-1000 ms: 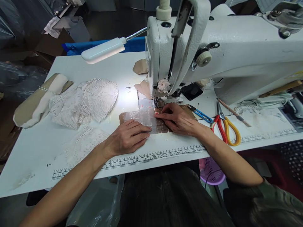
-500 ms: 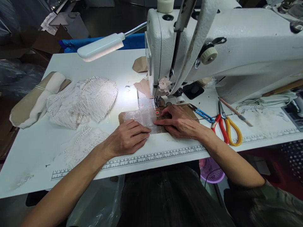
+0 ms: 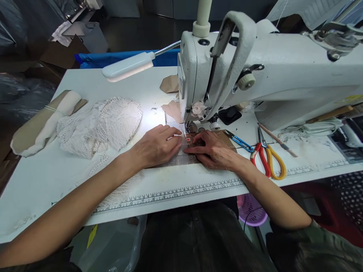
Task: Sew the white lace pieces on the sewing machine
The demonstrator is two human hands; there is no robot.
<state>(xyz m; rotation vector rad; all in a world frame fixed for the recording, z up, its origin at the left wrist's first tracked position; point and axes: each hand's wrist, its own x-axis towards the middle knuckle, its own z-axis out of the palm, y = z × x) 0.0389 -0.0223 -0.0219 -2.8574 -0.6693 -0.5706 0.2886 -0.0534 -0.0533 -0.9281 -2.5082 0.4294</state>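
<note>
Under the light of a white sewing machine (image 3: 188, 71), my left hand (image 3: 160, 146) is just left of the needle area. Its fingers are curled together at the tips. What they pinch, if anything, is too small to make out. Across from it, my right hand (image 3: 214, 150) lies on the brown and clear taped sheet (image 3: 184, 159) in front of the presser foot (image 3: 187, 126). Those fingers are spread, with the index finger stretched left along the sheet. My left hand covers much of the sheet's left side. Pinkish fabric (image 3: 172, 109) lies behind the needle.
White lace (image 3: 99, 122) is heaped at left beside a tied beige and white roll (image 3: 47, 122). Blue thread snips (image 3: 241, 142), red-and-yellow-handled scissors (image 3: 268, 156) and a thin brush (image 3: 279, 140) lie right of my right hand. A lamp (image 3: 129, 67) hangs over the table.
My left hand has moved from the sheet's front edge up towards the needle, its fingers drawn together. My right hand stays on the sheet. The camera view has shifted slightly.
</note>
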